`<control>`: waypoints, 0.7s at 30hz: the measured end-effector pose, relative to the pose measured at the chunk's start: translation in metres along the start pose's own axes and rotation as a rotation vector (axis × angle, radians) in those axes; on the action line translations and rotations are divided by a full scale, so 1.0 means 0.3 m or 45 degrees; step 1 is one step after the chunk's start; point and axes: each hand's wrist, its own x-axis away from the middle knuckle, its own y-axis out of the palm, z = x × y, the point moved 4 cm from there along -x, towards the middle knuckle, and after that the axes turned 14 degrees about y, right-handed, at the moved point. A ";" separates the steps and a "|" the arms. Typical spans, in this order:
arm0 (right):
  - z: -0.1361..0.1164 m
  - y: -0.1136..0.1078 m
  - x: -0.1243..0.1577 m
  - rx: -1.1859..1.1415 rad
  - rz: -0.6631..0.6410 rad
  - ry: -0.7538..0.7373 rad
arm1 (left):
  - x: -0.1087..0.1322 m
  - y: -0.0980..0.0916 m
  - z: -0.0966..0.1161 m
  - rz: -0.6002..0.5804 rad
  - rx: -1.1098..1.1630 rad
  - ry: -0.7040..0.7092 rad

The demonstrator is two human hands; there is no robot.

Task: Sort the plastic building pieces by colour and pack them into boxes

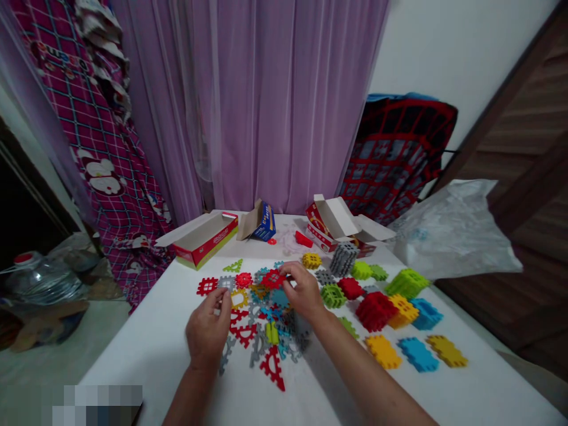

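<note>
A heap of flat waffle-style plastic blocks [261,322] in red, grey, yellow and blue lies at the middle of the white table [146,349]. My right hand [304,291] reaches over the heap, its fingertips pinched on a red square block [273,278]. Near the heap's left side, my left hand [207,328] has its fingers curled around a grey block [226,285]. Assembled cube blocks, red [376,310], yellow [403,310], blue [425,313] and green [406,283], sit to the right of my right hand.
Open cardboard boxes stand at the table's far side: a red one [202,239], a blue one [261,222] and a red-white one [335,222]. A clear plastic bag [448,236] hangs at right. Purple curtains [266,100] close off the back; a water jug [38,278] sits on the floor at left.
</note>
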 end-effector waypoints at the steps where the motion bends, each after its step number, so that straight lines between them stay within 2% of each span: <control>1: -0.008 -0.041 0.043 -0.066 0.074 -0.042 | -0.001 0.006 0.034 -0.042 0.053 0.001; 3: -0.027 -0.109 0.115 -0.128 0.173 -0.076 | 0.007 0.043 0.107 -0.225 0.298 -0.041; 6: -0.060 -0.180 0.183 -0.138 0.245 -0.098 | 0.058 0.118 0.206 -0.584 0.693 -0.182; 8: -0.075 -0.211 0.210 -0.124 0.268 -0.124 | 0.101 0.156 0.248 -0.735 0.865 -0.300; 10: -0.076 -0.229 0.229 -0.119 0.278 -0.144 | 0.137 0.178 0.269 -0.807 0.995 -0.403; 13: -0.061 -0.239 0.251 -0.119 0.283 -0.142 | 0.163 0.184 0.280 -0.809 1.113 -0.513; 16: -0.043 -0.232 0.264 -0.135 0.244 -0.129 | 0.172 0.179 0.290 -0.815 1.165 -0.576; 18: -0.035 -0.223 0.268 -0.167 0.188 -0.134 | 0.179 0.182 0.300 -0.885 1.179 -0.593; 20: -0.022 -0.218 0.266 -0.210 0.149 -0.068 | 0.185 0.187 0.307 -0.936 1.177 -0.598; 21: -0.009 -0.217 0.262 -0.236 0.143 0.024 | 0.185 0.190 0.306 -0.928 1.174 -0.605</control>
